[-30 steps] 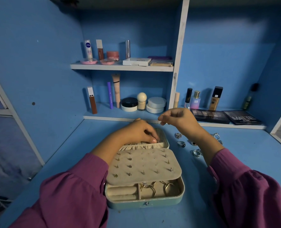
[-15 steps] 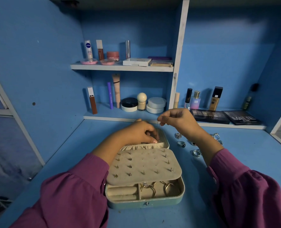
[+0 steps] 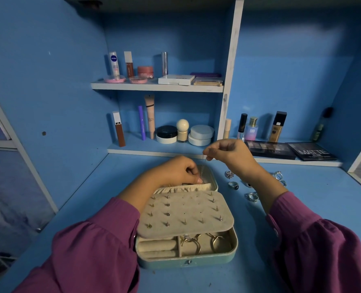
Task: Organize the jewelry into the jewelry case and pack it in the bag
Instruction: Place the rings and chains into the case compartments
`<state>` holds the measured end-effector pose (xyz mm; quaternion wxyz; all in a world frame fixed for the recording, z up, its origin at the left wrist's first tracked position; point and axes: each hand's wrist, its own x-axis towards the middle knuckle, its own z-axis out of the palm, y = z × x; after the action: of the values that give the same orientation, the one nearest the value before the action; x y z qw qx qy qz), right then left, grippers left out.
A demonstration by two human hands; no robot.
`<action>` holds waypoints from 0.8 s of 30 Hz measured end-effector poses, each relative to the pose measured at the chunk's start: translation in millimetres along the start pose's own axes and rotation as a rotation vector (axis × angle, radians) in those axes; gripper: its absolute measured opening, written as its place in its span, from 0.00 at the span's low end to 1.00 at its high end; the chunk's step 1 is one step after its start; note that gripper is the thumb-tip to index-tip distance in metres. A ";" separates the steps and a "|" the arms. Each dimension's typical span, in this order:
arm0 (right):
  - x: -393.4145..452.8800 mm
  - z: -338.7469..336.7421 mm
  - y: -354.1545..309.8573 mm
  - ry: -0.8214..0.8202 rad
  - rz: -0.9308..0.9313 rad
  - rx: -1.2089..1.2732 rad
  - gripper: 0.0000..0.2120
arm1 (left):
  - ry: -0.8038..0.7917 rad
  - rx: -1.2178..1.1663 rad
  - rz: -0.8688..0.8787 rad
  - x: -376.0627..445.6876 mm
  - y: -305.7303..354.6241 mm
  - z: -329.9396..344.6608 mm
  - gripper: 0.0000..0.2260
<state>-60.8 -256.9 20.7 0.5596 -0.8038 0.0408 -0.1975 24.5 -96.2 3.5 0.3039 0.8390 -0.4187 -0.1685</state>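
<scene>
The mint-green, round-cornered jewelry case (image 3: 188,262) lies open on the blue desk (image 3: 314,193) between the person's forearms, its cream earring panel (image 3: 184,214) studded with small posts and lifted above the lower tray, where gold rings (image 3: 191,243) sit in a compartment. A thin silver chain (image 3: 203,166) hangs taut between the two hands over the lid's gathered cream pocket (image 3: 183,189). The right hand (image 3: 228,154) pinches the chain's upper end between thumb and fingertips; the left hand (image 3: 175,171), fingers curled, pinches its lower end at the pocket's edge. Compared with a second ago, the right hand has risen and drawn back a little, so the chain now shows as a straight line where earlier it could barely be made out. The left hand has stayed at the pocket, and the case has not shifted. This likely means the chain is being straightened for feeding into the pocket, so the necklace is not yet stowed. Several silver rings (image 3: 252,196) remain loose on the desk, just right of the case and near the right wrist. No bag is in view.
</scene>
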 end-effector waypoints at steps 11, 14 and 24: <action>-1.7 -1.0 0.1 -0.015 0.002 -0.029 0.04 | -0.020 -0.032 -0.031 -3.0 4.4 -3.0 0.04; -1.9 -0.5 -1.0 -0.020 -0.007 -0.019 0.04 | -0.046 -0.037 -0.049 -5.0 5.8 -6.9 0.07; -1.3 -1.1 -2.5 -0.029 -0.032 0.005 0.04 | -0.041 0.022 -0.022 -4.8 4.7 -7.8 0.10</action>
<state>-62.8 -256.6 22.9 0.5589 -0.8058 0.0193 -0.1946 23.0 -91.6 12.6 0.2842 0.8432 -0.4173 -0.1846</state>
